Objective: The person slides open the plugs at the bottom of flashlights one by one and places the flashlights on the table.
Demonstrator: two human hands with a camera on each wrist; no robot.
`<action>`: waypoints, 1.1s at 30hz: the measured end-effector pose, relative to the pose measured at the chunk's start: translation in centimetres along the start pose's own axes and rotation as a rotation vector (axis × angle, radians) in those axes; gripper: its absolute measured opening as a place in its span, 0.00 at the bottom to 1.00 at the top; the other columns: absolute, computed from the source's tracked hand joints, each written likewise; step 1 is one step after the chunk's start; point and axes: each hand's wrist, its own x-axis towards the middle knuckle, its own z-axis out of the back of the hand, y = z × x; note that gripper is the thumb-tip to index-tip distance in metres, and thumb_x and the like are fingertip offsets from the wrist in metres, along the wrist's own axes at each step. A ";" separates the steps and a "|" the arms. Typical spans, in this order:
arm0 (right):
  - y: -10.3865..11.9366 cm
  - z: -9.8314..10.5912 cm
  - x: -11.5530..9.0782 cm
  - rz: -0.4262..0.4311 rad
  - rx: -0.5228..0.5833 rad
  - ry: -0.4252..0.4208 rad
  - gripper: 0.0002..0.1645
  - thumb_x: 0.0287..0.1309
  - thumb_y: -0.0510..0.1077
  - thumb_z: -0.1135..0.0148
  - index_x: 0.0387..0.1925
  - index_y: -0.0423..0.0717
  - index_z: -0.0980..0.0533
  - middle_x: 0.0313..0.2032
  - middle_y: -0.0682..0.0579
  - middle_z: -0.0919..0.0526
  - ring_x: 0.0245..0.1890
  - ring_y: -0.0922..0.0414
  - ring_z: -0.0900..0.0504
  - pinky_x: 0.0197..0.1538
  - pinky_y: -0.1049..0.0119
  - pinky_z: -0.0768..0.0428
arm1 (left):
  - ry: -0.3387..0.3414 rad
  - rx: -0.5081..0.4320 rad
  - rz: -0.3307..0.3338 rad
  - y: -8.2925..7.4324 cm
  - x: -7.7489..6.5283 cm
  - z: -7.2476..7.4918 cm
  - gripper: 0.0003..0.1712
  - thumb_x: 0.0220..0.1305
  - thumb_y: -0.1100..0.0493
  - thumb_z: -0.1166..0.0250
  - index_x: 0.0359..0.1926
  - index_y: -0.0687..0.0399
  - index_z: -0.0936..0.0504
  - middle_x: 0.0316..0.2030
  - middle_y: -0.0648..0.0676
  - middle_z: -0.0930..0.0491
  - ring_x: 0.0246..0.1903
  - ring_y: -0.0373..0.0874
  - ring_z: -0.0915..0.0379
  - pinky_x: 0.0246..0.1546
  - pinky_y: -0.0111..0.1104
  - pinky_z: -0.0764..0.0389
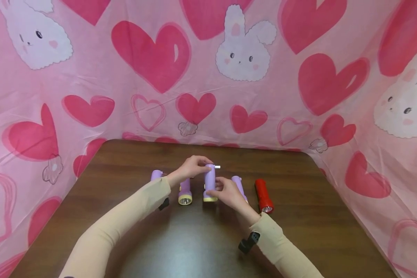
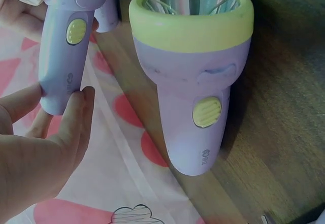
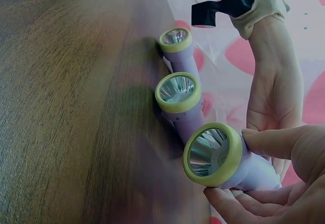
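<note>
Both hands hold one purple flashlight [image 1: 210,181] with a pale yellow head ring, above the table. My left hand [image 1: 192,168] pinches its tail end between thumb and fingers. Near the yellow ring my right hand [image 1: 230,192] grips the head, thumb on one side and fingers on the other. In the left wrist view the flashlight's yellow switch [image 2: 76,31] shows between the hands. The right wrist view shows its reflector lens [image 3: 209,152]. A small white piece [image 1: 217,167] sticks out beside the tail; what it is I cannot tell.
Another purple flashlight [image 1: 185,190] lies left of the held one, and a further one [image 1: 156,175] is partly behind the left forearm. Right of it lie a purple flashlight [image 1: 238,184], partly covered by the right hand, and a red flashlight [image 1: 263,195]. A heart-print cloth [image 1: 201,81] hangs behind the brown table [image 1: 180,247].
</note>
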 end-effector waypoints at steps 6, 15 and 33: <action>-0.3 -0.1 -0.1 0.006 0.000 0.000 0.30 0.50 0.41 0.25 0.51 0.27 0.23 0.45 0.34 0.13 0.44 0.44 0.12 0.48 0.55 0.14 | 0.018 0.003 0.021 0.2 0.3 -0.2 0.16 0.64 0.57 0.33 0.51 0.59 0.16 0.47 0.62 0.14 0.40 0.45 0.21 0.36 0.39 0.17; -0.5 -0.3 -0.1 -0.024 -0.011 0.010 0.27 0.50 0.41 0.26 0.49 0.29 0.22 0.42 0.36 0.12 0.42 0.46 0.12 0.47 0.55 0.14 | 0.017 0.055 -0.017 0.9 0.8 -0.6 0.16 0.61 0.60 0.32 0.50 0.61 0.15 0.44 0.61 0.13 0.38 0.42 0.21 0.35 0.27 0.23; -1.3 -0.5 0.1 -0.048 -0.067 0.052 0.30 0.50 0.44 0.26 0.51 0.28 0.23 0.45 0.35 0.13 0.45 0.45 0.13 0.51 0.52 0.16 | 0.053 0.142 -0.026 1.7 1.4 -1.3 0.14 0.62 0.61 0.33 0.48 0.62 0.15 0.46 0.59 0.12 0.44 0.45 0.18 0.46 0.33 0.19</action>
